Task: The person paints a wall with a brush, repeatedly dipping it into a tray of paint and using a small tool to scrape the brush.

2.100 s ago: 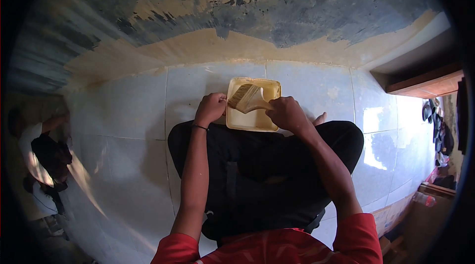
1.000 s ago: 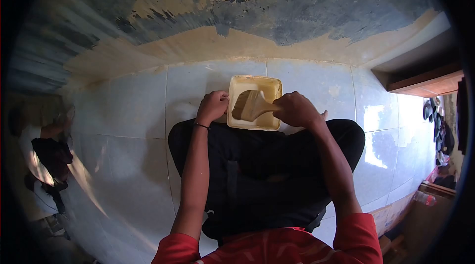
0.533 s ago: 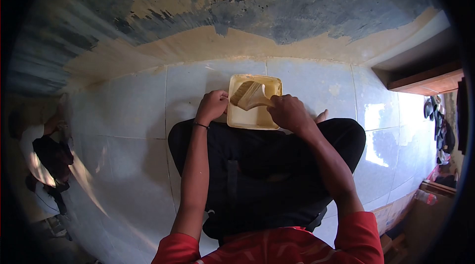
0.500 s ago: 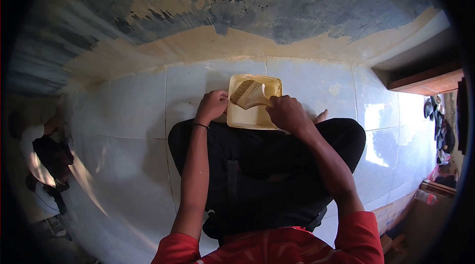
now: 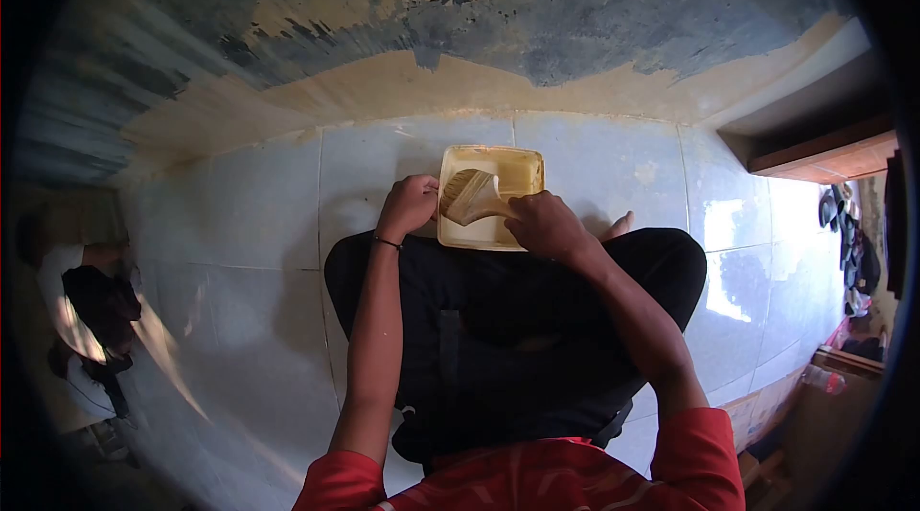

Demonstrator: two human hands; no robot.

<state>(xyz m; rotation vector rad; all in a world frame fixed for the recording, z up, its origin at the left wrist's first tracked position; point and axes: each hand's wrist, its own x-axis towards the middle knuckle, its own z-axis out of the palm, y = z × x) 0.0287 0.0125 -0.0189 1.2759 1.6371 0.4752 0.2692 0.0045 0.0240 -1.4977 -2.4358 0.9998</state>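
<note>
Dim light, white glare on floor tiles (image 5: 727,292) (picture's right), fisheye-curved edges

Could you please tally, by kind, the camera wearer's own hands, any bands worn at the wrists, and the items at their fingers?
Hands: 2, the left hand and the right hand
Wristbands: 1, the dark wristband
Brushes: 1, the wide brush
Tubs: 1, the yellowish tub
Total: 5

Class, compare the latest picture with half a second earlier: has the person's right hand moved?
Yes. The right hand, gripping the brush, has shifted slightly left and toward the person, judged against the floor seam beyond the tub.
</note>
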